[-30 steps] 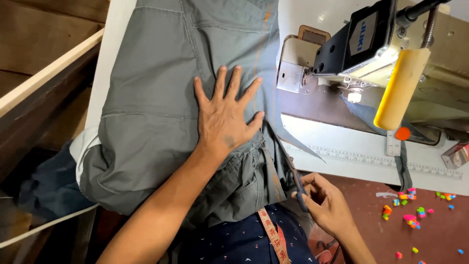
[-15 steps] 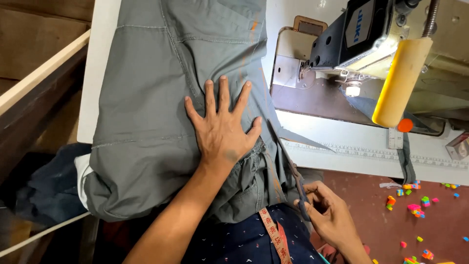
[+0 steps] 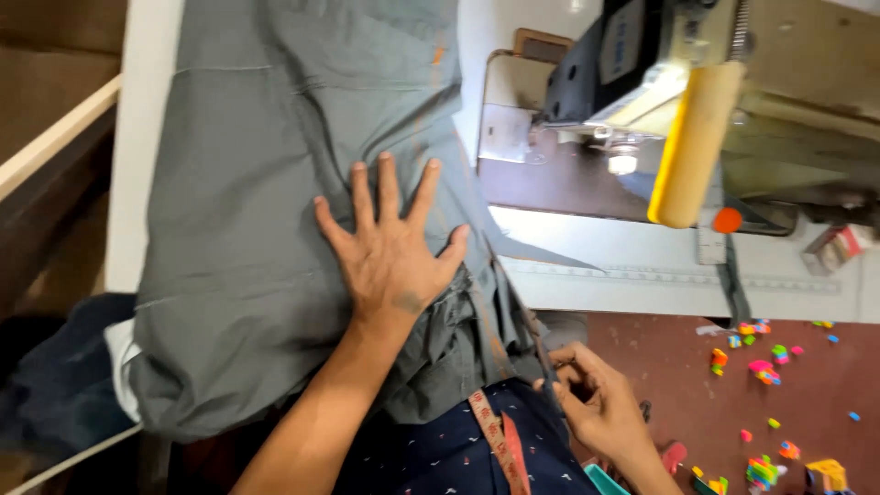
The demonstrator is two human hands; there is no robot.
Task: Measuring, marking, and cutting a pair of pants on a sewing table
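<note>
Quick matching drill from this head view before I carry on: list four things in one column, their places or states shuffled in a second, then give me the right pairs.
Things:
1. left hand
2. right hand
3. yellow roller
4. small coloured pieces

Places or states:
A. scattered on the red floor
B. spread flat on the grey fabric
C. hanging in front of the sewing machine
D. pinching the fabric's edge below the table edge

Pairs: 1-B, 2-D, 3-C, 4-A

Bright machine lamp (image 3: pixel 622 162) glares; left side dim, slight motion blur.
</note>
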